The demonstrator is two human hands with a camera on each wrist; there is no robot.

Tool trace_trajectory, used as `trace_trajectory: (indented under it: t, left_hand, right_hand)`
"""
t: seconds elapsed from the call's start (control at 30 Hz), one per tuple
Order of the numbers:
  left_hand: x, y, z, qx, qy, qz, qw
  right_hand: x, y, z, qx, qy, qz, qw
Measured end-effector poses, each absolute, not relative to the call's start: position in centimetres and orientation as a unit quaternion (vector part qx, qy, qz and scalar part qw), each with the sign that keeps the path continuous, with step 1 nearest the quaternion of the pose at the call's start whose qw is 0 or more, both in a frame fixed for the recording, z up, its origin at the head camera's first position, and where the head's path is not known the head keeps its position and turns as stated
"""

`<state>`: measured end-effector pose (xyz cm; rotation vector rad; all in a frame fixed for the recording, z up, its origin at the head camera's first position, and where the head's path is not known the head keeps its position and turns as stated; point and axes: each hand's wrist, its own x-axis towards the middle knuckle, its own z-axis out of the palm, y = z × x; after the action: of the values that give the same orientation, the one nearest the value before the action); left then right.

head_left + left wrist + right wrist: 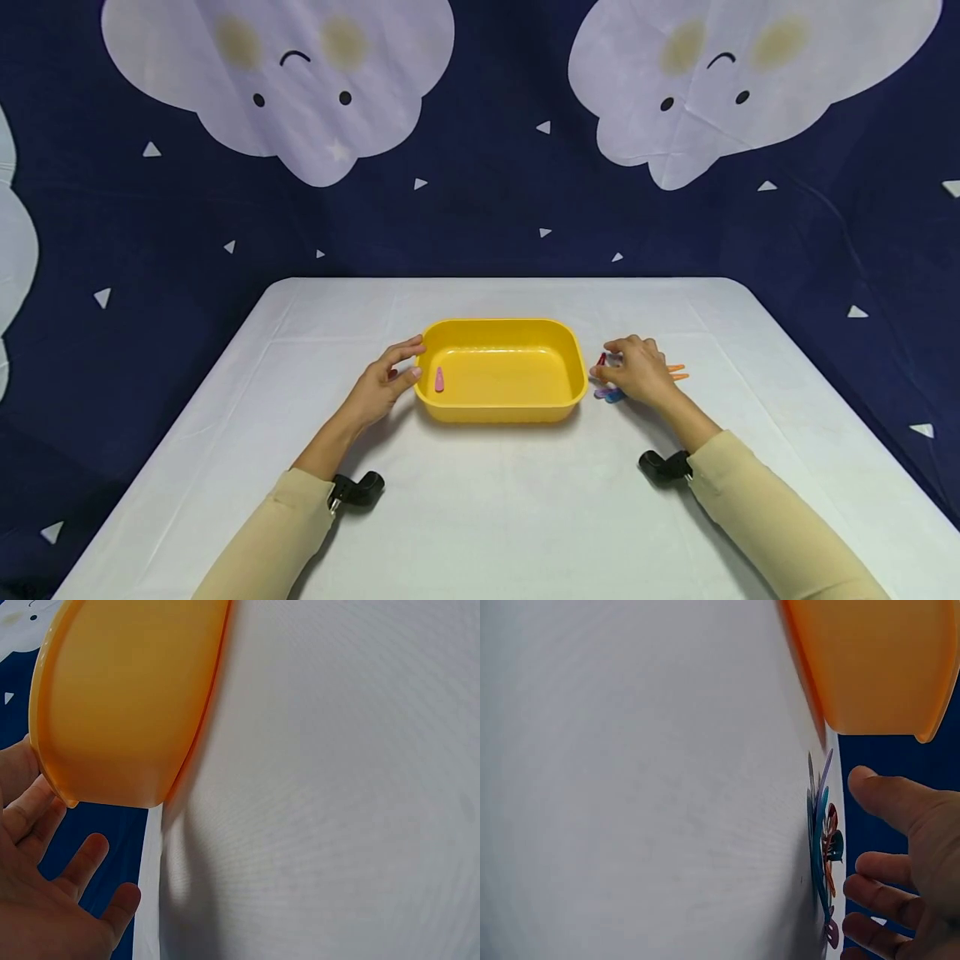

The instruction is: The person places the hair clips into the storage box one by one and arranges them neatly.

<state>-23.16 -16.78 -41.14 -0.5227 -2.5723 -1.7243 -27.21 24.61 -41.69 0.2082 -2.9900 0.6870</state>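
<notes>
A yellow tray stands on the table, with one pink hair clip lying inside near its left end. At that end my left hand touches the rim with thumb and forefinger; the left wrist view shows its other fingers spread apart. Beyond the tray's right end, my right hand hovers over a small pile of hair clips. Its thumb and fingers are apart, with nothing between them in the right wrist view. Red, blue and orange clips show around this hand, which partly hides the pile.
A white cloth covers the table. Behind it hangs a dark blue curtain with pale clouds and small triangles. A black wrist camera is strapped at the left sleeve and another camera at the right.
</notes>
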Motion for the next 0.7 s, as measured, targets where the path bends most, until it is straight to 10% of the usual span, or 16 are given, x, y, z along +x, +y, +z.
trace_trajectory:
  t: [0.7]
  left_hand:
    - [-23.23, -16.78, -41.30, -0.169, -0.819, -0.549, 0.000]
  right_hand:
    - [-27.71, 24.79, -42.73, 0.076, -0.976, 0.199, 0.045]
